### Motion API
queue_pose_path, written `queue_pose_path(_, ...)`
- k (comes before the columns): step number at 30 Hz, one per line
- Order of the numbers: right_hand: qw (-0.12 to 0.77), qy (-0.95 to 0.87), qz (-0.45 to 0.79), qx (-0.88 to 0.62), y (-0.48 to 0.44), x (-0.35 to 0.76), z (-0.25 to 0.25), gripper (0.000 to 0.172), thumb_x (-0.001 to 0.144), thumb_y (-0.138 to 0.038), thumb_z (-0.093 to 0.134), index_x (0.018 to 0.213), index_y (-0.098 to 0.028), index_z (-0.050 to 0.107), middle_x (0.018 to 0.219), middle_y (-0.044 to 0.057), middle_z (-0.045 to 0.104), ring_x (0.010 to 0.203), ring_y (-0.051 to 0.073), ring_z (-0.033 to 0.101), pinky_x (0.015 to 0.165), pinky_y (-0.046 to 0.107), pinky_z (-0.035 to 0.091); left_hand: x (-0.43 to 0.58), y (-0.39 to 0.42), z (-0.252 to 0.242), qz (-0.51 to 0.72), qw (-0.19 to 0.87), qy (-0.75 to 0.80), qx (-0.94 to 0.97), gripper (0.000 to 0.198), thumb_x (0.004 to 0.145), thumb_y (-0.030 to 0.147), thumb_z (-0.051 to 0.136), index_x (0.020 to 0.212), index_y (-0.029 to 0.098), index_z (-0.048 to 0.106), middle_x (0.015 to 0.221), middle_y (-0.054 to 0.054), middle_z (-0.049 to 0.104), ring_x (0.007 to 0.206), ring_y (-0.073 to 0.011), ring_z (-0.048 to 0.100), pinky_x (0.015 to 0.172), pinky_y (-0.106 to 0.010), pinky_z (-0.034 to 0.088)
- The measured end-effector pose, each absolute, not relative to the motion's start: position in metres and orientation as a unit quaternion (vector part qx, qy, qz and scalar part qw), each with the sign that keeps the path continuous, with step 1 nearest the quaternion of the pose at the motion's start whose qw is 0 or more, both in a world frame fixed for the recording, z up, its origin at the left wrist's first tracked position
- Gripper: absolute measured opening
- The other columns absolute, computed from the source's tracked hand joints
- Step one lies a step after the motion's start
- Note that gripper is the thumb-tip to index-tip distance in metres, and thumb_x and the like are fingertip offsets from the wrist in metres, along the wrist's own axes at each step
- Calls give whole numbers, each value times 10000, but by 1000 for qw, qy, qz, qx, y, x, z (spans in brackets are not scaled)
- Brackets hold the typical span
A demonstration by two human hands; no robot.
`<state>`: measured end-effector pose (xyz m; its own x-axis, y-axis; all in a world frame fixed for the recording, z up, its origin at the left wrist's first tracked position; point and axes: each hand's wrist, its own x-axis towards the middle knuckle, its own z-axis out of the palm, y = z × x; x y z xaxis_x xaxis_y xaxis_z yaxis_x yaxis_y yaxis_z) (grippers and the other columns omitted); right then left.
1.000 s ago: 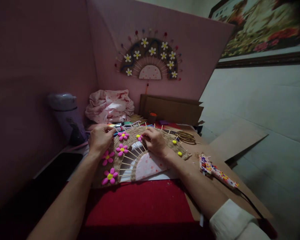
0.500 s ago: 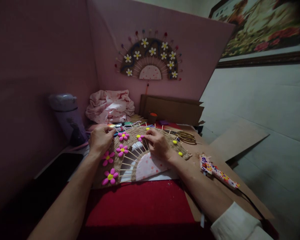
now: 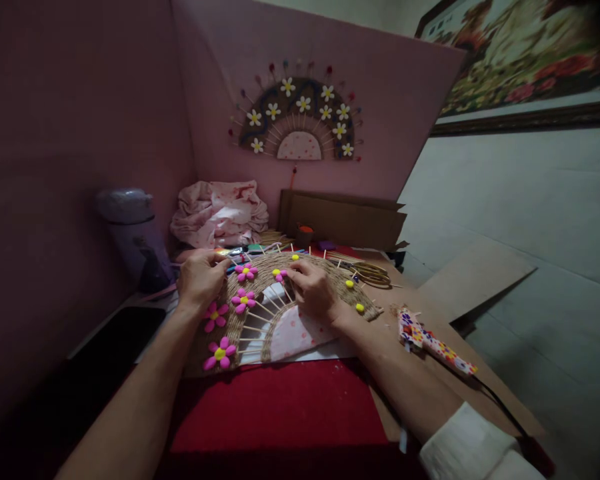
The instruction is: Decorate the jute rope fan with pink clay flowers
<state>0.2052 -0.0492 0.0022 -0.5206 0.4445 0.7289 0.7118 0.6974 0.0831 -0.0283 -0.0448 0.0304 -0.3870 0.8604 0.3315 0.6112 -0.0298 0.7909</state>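
A half-round fan [image 3: 267, 267] of wound brown twine on thin sticks lies tilted over the red surface, its inner half-circle covered in white cloth with reddish dots. Pink flowers [image 3: 243, 301] with yellow centres sit along its left part, and bare yellow dots [image 3: 349, 284] on its right. My left hand [image 3: 200, 281] is closed at the upper left rim, pinching a stick end of the fan. Pinched together, the fingers of my right hand [image 3: 314, 288] press on a pink petal [image 3: 282, 277] beside a yellow dot near the middle of the band; their tips partly cover it.
A flower-patterned glue gun [image 3: 433, 343] with a black cord lies on the right, scissors [image 3: 373, 274] behind the fan. A purple bottle [image 3: 137, 240], crumpled cloth [image 3: 220, 213] and cardboard pieces [image 3: 345, 219] stand behind. Another flowered fan [image 3: 300, 110] hangs on the pink panel.
Both hands stay at nearly the same places on the fan. The view has shifted very slightly; the right fingers remain at the pink petal.
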Motion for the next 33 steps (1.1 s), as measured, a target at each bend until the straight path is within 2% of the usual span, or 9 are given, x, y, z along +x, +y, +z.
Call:
queue_pose_path(4, 363, -849, -184, -336, -50, 206, 1, 177, 805, -94, 530, 930, -116, 654, 910, 116, 634, 825, 186, 578, 732, 288, 481, -30, -43, 29, 454, 89, 684, 564, 266, 686, 374, 588, 832, 216, 744, 640, -27, 698, 630, -190, 619, 559, -256, 405)
queue_pose_path(9, 346, -857, -206, -322, -50, 206, -1, 267, 792, -79, 526, 1031, -120, 639, 929, 110, 644, 828, 186, 578, 700, 286, 481, -30, -43, 29, 454, 83, 685, 564, 264, 686, 375, 593, 823, 207, 743, 650, -27, 703, 632, -186, 618, 555, -252, 404)
queue_pose_path(12, 342, -859, -212, -319, -48, 205, -2, 268, 791, -77, 524, 1028, -113, 644, 930, 116, 640, 821, 185, 573, 689, 288, 486, -30, -42, 28, 455, 82, 684, 564, 263, 686, 379, 591, 817, 209, 743, 654, -32, 699, 648, -191, 622, 559, -255, 403)
queue_pose_path(18, 383, -848, -180, -320, -47, 207, -2, 293, 787, -73, 519, 1050, -110, 642, 944, 114, 641, 834, 178, 584, 735, 285, 495, -33, -39, 24, 458, 87, 679, 568, 266, 680, 390, 590, 814, 218, 742, 627, -30, 686, 642, -195, 621, 553, -258, 398)
queue_pose_path(21, 401, -828, -178, -349, -47, 208, -2, 276, 803, -85, 499, 1027, -125, 654, 924, 107, 636, 830, 176, 583, 732, 284, 490, -33, -38, 24, 463, 87, 675, 568, 265, 681, 384, 586, 813, 217, 742, 610, -26, 683, 624, -191, 621, 556, -257, 401)
queue_pose_path(27, 356, -829, -194, -386, -50, 206, -1, 203, 782, -125, 557, 912, -194, 697, 909, 68, 624, 761, 152, 561, 646, 255, 446, -32, -38, 23, 462, 84, 677, 568, 268, 682, 397, 588, 810, 219, 741, 637, -26, 693, 631, -191, 624, 552, -255, 398)
queue_pose_path(33, 400, -819, -154, -383, -46, 206, -3, 240, 817, -110, 499, 954, -169, 686, 913, 86, 614, 813, 162, 568, 699, 272, 475, -32, -39, 24, 452, 78, 685, 566, 267, 681, 397, 589, 811, 221, 742, 672, -28, 706, 656, -194, 626, 562, -257, 402)
